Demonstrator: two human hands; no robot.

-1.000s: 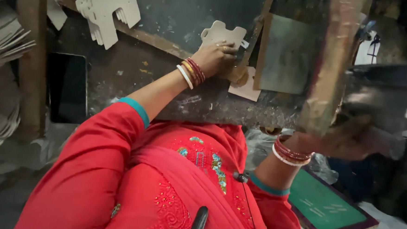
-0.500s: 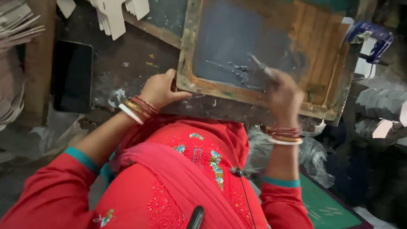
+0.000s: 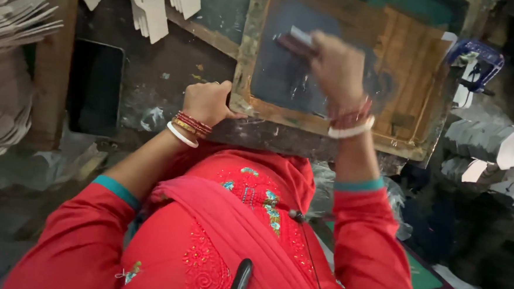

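Observation:
A wooden-framed printing screen with a dark mesh lies flat on the worktable in front of me. My left hand is closed on the frame's near-left corner and presses it down. My right hand grips a squeegee resting on the mesh near the screen's far side; the hand is blurred with motion. Both wrists wear red and white bangles, and red sleeves cover my arms.
White die-cut card pieces lie at the far left of the table. Stacks of cards sit at the left and more at the right. A dark flat slab lies left of the screen. A blue holder sits at the far right.
The raised screen came down flat onto the table. My left hand moved from the card under it to the frame's corner. My right hand pushed the squeegee farther up the mesh.

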